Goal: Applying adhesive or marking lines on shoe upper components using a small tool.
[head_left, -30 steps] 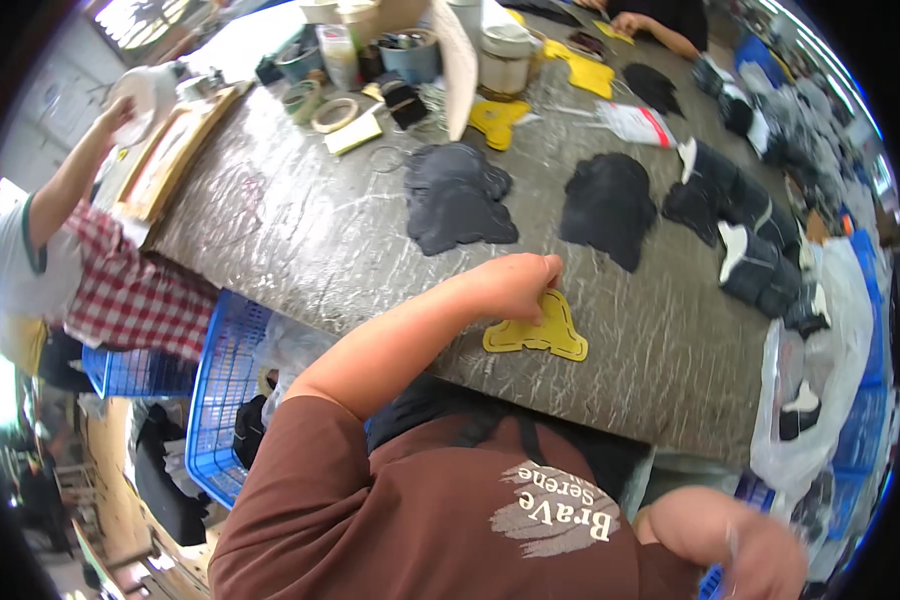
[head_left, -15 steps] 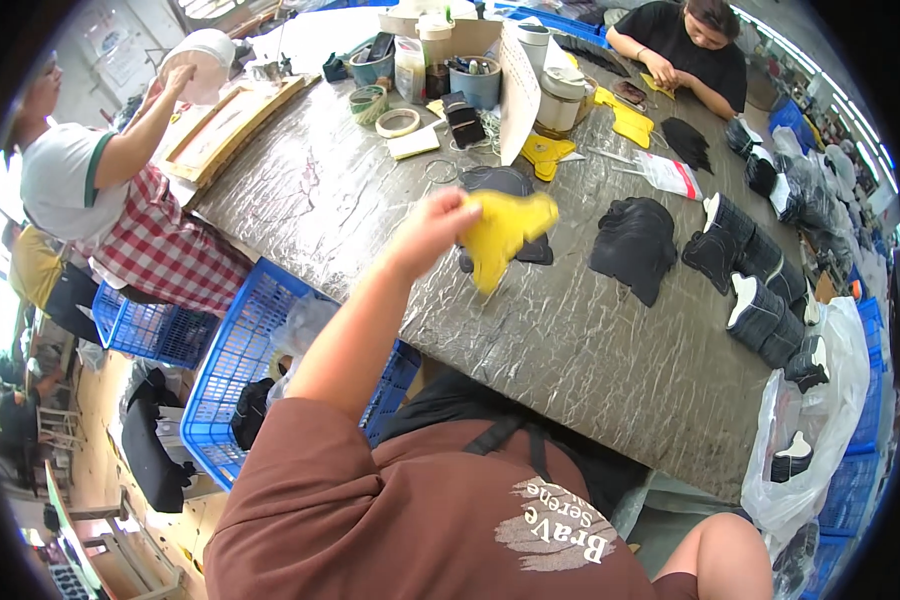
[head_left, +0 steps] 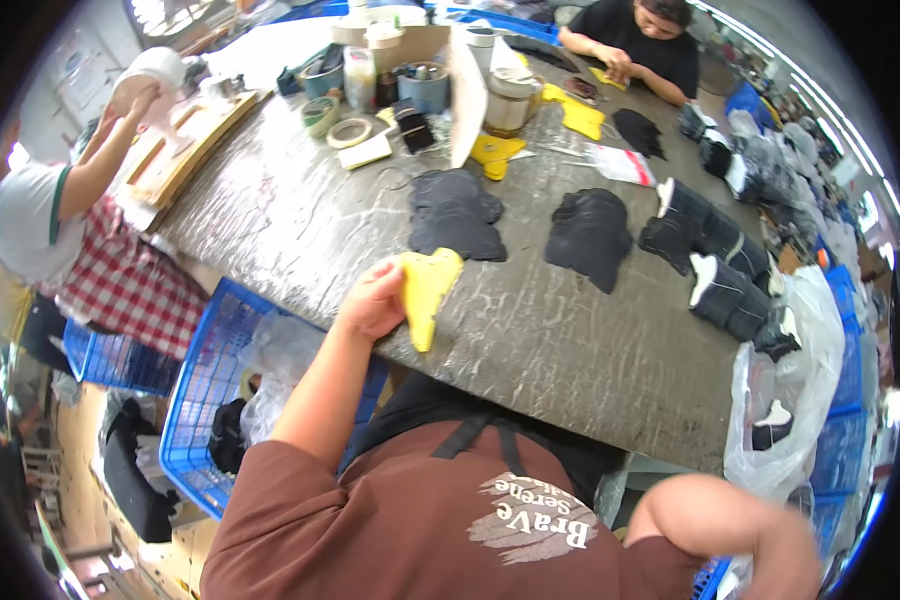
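My left hand [head_left: 374, 300] pinches a flat yellow cut piece [head_left: 428, 293], which looks like soft sheet material, at its left edge. The piece hangs over the near edge of the table, just in front of a stack of black cut pieces [head_left: 455, 215]. To the right of that stack lies another pile of dark cut pieces [head_left: 589, 238]. My right arm is bent out to the lower right and blurred; its hand lies beyond the lower edge of the picture.
Tubs, a tape roll [head_left: 349, 133] and a cardboard panel [head_left: 469, 95] stand at the back of the table [head_left: 570, 350]. Black bundles with white tips [head_left: 732, 300] lie at right beside a plastic bag [head_left: 805, 365]. A blue basket [head_left: 185, 425] stands at left. Two people work nearby.
My left hand has drawn the yellow piece nearer to me, off the black stack. My right arm has swung outward to the right. The view has shifted somewhat.
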Demonstrator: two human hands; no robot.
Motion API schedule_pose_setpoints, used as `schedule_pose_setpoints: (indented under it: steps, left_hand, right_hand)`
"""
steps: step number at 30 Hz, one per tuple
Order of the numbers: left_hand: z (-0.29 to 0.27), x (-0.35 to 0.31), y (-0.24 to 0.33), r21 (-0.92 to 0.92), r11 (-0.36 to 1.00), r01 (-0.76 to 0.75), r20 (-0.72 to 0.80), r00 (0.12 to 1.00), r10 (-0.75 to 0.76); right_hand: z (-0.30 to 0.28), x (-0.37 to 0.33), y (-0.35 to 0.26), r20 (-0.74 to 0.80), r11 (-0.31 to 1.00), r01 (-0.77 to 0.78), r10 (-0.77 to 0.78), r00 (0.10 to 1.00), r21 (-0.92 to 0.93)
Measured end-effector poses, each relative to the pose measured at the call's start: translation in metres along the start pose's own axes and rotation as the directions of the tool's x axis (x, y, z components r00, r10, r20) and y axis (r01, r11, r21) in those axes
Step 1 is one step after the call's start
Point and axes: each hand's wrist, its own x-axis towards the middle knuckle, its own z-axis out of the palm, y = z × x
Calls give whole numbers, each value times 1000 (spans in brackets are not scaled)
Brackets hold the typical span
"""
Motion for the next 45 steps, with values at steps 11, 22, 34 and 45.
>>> schedule_pose_setpoints:
  steps: [11,22,34,45]
  left_hand:
    - [-11,-1,4,-420,907,33,-82,994,-74]
    - [-7,1,19,-508,860,45,-57,995,-85]
    - [57,9,-17,490,864,117,-363,928,80]
    - [131,21,-74,981,-3,-194,193,976,-105]
  right_hand:
    - [-249,-221,231,-990,-628,-766,-111,-88,138]
    - [-126,-176,218,-955,-670,-742,-213,209,-13]
    - [-24,-149,216,-984,-384,-923,158,-78,11]
    - [0,-138,223,-991,-335,-942,133,-29,-17]
